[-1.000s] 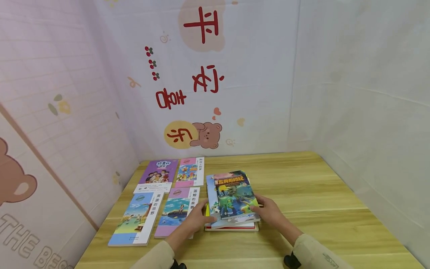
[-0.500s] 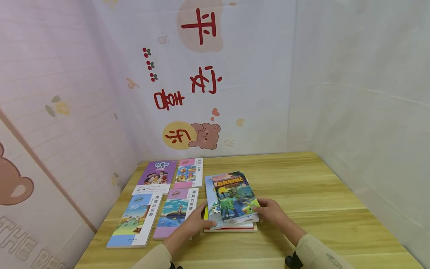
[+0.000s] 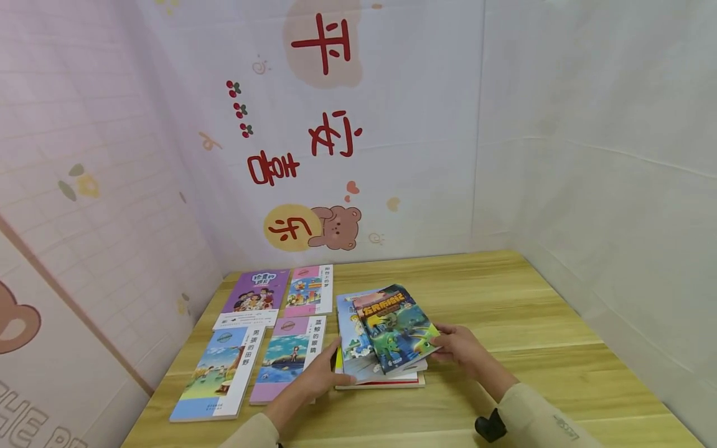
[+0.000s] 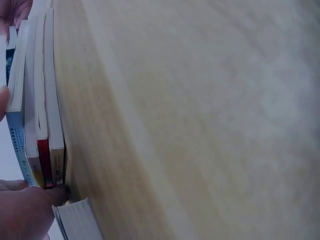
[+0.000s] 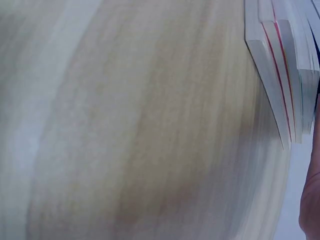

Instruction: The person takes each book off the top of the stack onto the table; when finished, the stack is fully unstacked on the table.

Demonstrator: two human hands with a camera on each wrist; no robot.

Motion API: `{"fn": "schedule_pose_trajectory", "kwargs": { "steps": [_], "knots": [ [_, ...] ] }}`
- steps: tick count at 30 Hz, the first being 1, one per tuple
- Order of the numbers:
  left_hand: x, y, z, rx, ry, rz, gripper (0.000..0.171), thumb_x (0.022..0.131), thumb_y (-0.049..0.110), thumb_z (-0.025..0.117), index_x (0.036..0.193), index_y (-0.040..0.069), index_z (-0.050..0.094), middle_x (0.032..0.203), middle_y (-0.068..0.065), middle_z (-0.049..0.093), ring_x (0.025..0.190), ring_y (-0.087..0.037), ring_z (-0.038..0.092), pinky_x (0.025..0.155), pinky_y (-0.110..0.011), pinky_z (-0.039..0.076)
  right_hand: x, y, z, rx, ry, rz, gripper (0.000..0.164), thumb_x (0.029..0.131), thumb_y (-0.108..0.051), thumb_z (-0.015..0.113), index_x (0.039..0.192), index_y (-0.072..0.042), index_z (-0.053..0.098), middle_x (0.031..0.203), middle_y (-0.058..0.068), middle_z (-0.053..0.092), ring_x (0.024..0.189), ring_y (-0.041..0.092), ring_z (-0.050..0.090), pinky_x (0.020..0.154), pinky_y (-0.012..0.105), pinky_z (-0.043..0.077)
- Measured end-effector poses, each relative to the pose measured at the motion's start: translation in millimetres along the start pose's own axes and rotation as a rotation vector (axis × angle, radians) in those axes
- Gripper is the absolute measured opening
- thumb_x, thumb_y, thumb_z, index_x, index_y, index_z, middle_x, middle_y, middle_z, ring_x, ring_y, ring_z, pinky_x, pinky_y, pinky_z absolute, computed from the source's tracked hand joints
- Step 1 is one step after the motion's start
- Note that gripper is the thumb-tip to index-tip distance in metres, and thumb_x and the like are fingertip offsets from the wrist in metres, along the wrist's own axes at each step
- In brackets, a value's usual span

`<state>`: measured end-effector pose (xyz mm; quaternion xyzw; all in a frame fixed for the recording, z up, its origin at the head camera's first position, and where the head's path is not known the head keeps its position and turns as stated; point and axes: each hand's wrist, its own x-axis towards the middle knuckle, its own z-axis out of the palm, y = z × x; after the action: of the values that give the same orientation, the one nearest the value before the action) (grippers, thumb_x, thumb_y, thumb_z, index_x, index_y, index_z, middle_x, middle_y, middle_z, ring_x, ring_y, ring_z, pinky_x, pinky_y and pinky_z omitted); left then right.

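Note:
My right hand [image 3: 467, 351] pinches the lower right corner of a dark green dinosaur-cover book [image 3: 398, 330], thumb on the cover. That book lies askew on top of a small stack. Just beneath it shows a light blue book [image 3: 350, 339], and my left hand [image 3: 319, 376] holds the stack's left side, thumb at the lower corner of that blue cover. In the left wrist view the left fingers [image 4: 30, 212] lie at the spines of the stacked books [image 4: 44, 100]. Their page edges [image 5: 275, 65] appear in the right wrist view.
Left of the stack lie a purple book [image 3: 257, 295], a pink book [image 3: 308, 292], a boy's-field book with blue bottom [image 3: 210, 376] and a pink-and-teal book [image 3: 288, 354]. All rest on the wooden table [image 3: 538, 348], enclosed by printed white cloth walls [image 3: 414, 124].
The dinosaur-cover book has turned on the stack, its lower end swinging right with my right hand. More of the light blue cover shows. My left hand stays at the stack's left side.

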<state>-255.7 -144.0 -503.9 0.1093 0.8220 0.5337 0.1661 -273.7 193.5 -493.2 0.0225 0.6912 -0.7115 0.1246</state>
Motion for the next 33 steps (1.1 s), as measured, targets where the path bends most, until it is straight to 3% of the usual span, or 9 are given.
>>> {"fn": "schedule_pose_trajectory", "kwargs": {
  "steps": [6, 13, 21, 27, 33],
  "knots": [
    [-2.0, -1.8, -0.1, 0.010, 0.013, 0.005, 0.109, 0.079, 0.018, 0.086, 0.157, -0.004, 0.012, 0.156, -0.032, 0.022, 0.139, -0.048, 0.029, 0.110, -0.059, 0.031, 2, -8, -2, 0.050, -0.005, -0.009, 0.059, 0.095, 0.002, 0.055, 0.147, 0.015, 0.030, 0.105, 0.017, 0.068, 0.083, 0.026, 0.071, 0.081, 0.044, 0.058],
    [-2.1, -1.1, 1.0, -0.013, 0.014, 0.012, 0.109, 0.079, 0.015, 0.085, 0.156, -0.006, 0.011, 0.154, -0.032, 0.025, 0.134, -0.044, 0.040, 0.109, -0.056, 0.034, 4, -21, -10, 0.092, 0.030, -0.039, 0.060, 0.097, 0.002, 0.055, 0.149, 0.013, 0.027, 0.112, 0.018, 0.063, 0.086, 0.023, 0.070, 0.086, 0.043, 0.057],
    [-2.0, 1.2, 3.3, -0.011, 0.018, 0.007, 0.108, 0.079, 0.012, 0.085, 0.156, -0.004, 0.011, 0.155, -0.031, 0.025, 0.135, -0.043, 0.039, 0.108, -0.055, 0.035, 16, -35, -30, 0.115, 0.040, -0.094, 0.057, 0.102, -0.003, 0.050, 0.152, 0.009, 0.024, 0.113, 0.008, 0.060, 0.086, 0.014, 0.066, 0.082, 0.029, 0.058],
    [-1.2, 1.6, 2.5, -0.005, 0.013, 0.004, 0.108, 0.079, 0.013, 0.085, 0.157, -0.004, 0.012, 0.155, -0.031, 0.025, 0.135, -0.043, 0.039, 0.107, -0.055, 0.037, 25, -44, -47, 0.177, 0.080, -0.109, 0.060, 0.103, -0.004, 0.050, 0.154, 0.007, 0.020, 0.102, 0.000, 0.061, 0.083, 0.011, 0.066, 0.084, 0.028, 0.057],
    [-0.6, 3.3, 2.3, -0.012, 0.005, 0.006, 0.108, 0.079, 0.013, 0.085, 0.156, -0.004, 0.012, 0.154, -0.031, 0.028, 0.132, -0.042, 0.042, 0.107, -0.055, 0.038, 36, -45, -68, 0.172, 0.140, -0.103, 0.065, 0.103, -0.006, 0.051, 0.157, 0.003, 0.015, 0.109, 0.002, 0.055, 0.084, 0.009, 0.066, 0.091, 0.031, 0.054]
  ]
}}
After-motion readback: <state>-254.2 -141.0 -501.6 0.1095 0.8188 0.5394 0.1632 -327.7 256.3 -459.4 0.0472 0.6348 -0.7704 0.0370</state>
